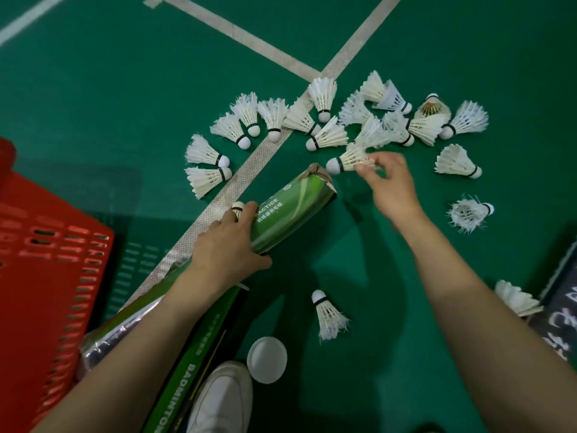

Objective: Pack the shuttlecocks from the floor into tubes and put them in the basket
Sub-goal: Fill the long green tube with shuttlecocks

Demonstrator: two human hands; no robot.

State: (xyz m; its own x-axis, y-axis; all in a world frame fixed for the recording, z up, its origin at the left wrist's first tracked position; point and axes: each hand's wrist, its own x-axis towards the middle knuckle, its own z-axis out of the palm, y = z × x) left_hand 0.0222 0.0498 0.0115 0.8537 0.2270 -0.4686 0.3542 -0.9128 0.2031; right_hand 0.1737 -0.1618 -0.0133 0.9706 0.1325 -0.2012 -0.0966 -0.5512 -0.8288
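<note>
My left hand (229, 242) grips a green cardboard tube (293, 207) around its middle, with the torn open end pointing up and right. Just beyond that mouth, my right hand (390, 185) pinches a white shuttlecock (346, 160) by its feathers, cork end toward the tube. Several more white shuttlecocks (271, 120) lie scattered in an arc on the green floor behind. The red plastic basket (40, 276) stands at the left edge.
A second green and black tube (190, 364) lies by my white shoe (221, 398). A white round lid (267, 359) rests on the floor beside it. Single shuttlecocks lie nearby, one (327, 314) close to me, one (468, 212) at right. White court lines cross the floor.
</note>
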